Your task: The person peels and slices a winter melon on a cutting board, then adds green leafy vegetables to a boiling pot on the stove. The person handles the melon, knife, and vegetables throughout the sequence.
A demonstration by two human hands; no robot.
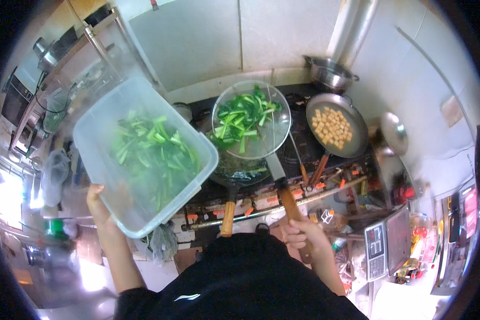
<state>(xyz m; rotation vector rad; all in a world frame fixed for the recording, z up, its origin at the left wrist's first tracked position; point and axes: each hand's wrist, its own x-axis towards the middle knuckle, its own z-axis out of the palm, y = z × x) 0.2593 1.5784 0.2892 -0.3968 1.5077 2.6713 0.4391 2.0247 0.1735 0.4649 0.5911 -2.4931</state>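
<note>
My left hand (100,208) grips the near left corner of a translucent plastic tub (92,132), tilted towards the stove. Inside it lie chopped green leafy vegetables (156,148), blurred by steam. In my right hand (306,238) is the wooden handle of a wire-mesh strainer (278,138). More of the chopped greens (244,114) rest in its bowl. The strainer is over a wok (240,178) with a wooden handle, and hides much of it. Some liquid shows in the wok's near part.
Right of the strainer, a pan (358,140) of cubed food, possibly tofu (332,126), stands on the black stove (300,148). A steel pot (332,76) is behind it. A rail with orange knobs (272,199) runs along the stove front. A digital scale (386,246) sits at right.
</note>
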